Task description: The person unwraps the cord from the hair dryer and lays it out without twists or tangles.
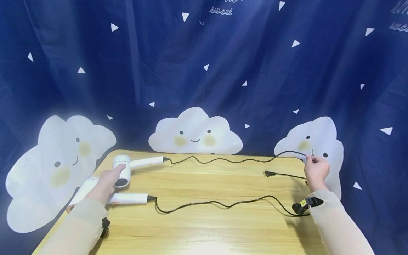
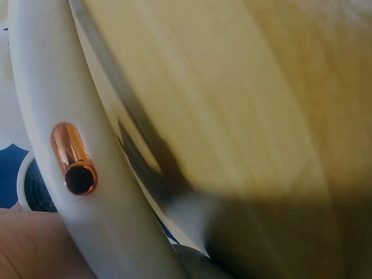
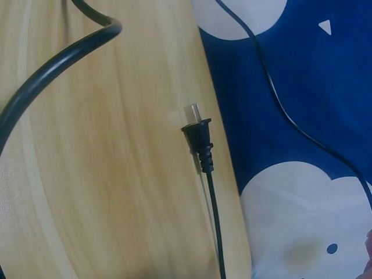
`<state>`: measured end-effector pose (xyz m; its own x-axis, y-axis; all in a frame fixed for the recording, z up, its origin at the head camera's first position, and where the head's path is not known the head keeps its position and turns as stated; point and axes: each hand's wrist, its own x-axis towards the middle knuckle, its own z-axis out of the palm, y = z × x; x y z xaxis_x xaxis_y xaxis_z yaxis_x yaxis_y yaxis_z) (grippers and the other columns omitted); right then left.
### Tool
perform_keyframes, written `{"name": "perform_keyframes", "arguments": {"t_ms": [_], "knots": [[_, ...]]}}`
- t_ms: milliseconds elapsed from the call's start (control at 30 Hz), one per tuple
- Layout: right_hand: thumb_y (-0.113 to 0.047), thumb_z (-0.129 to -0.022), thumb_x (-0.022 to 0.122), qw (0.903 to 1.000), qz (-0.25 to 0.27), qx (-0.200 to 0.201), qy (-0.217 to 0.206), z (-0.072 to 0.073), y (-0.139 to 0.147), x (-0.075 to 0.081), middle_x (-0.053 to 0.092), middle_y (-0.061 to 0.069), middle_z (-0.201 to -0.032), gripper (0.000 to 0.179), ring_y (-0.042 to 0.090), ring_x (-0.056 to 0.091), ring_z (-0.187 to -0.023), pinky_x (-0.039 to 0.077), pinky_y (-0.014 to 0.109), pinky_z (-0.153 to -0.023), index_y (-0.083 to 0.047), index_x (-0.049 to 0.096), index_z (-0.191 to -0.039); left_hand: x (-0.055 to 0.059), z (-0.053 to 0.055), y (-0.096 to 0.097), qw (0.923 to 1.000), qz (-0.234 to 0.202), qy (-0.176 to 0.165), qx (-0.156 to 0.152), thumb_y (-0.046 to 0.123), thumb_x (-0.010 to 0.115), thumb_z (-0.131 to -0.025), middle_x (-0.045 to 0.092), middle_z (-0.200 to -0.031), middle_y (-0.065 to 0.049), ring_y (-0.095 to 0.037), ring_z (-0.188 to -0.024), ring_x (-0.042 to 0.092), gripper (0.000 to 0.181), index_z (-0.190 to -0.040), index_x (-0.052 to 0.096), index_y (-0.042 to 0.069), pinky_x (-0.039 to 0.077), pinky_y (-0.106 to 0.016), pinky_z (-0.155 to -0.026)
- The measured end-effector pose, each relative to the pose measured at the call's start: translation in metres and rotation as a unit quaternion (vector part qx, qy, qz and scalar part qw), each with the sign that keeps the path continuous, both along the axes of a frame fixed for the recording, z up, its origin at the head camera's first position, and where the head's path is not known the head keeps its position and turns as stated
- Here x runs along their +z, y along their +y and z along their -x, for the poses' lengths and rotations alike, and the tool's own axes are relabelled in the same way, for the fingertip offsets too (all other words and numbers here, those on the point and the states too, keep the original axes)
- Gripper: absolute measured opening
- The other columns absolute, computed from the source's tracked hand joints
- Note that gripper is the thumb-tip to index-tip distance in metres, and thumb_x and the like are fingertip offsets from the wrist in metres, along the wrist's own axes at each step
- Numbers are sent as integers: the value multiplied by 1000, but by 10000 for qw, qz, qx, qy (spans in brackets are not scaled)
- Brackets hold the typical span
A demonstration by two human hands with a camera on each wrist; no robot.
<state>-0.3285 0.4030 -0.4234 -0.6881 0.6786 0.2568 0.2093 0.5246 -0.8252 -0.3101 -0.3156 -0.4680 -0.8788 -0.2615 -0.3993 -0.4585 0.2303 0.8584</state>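
Note:
Two white hair dryers lie on the table. My left hand [image 1: 108, 179] grips the head of the far hair dryer [image 1: 146, 162], whose handle points right. Below that hand lies the near hair dryer [image 1: 130, 198], its head partly hidden by my forearm; its copper-rimmed switch [image 2: 72, 157] fills part of the left wrist view. At the far right, my right hand [image 1: 317, 171] pinches the far dryer's black cord [image 1: 236, 162], raised past the table's edge. A two-pin black plug [image 1: 270, 173] is left of that hand, prongs pointing left.
The near dryer's wavy black cord [image 1: 220, 202] runs right across the wooden table [image 1: 204, 226] and passes behind my right wrist. Behind the table hangs a dark blue curtain [image 1: 178, 71] with white clouds and triangles.

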Motion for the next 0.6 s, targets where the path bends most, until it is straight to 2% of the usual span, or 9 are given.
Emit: {"name": "perform_keyframes", "arguments": {"t_ms": [167, 367, 600], "knots": [[-23, -99, 50, 9995, 277, 17, -145, 1, 3, -5, 63, 25, -123, 40, 33, 55, -113, 43, 47, -101, 4, 67, -123, -2, 1, 1, 10000, 60, -60, 27, 66, 44, -93, -1, -156, -39, -59, -140, 17, 114, -149, -7, -18, 23, -63, -114], [-26, -100, 49, 9982, 437, 85, -407, 4, 5, -10, 61, 26, -129, 43, 37, 54, -117, 41, 49, -104, 4, 64, -127, -4, 2, 2, 10000, -5, -55, 51, 64, 44, -94, -2, -156, -40, -59, -141, 16, 112, -149, -8, -18, 22, -62, -114], [-29, -101, 49, 9950, 741, 231, -635, 3, 0, -13, 56, 25, -136, 46, 37, 50, -124, 38, 50, -108, 3, 60, -132, -7, 5, 3, 9999, -21, -98, -67, 65, 43, -94, -2, -156, -40, -56, -143, 15, 112, -149, -7, -18, 21, -62, -115]]}}
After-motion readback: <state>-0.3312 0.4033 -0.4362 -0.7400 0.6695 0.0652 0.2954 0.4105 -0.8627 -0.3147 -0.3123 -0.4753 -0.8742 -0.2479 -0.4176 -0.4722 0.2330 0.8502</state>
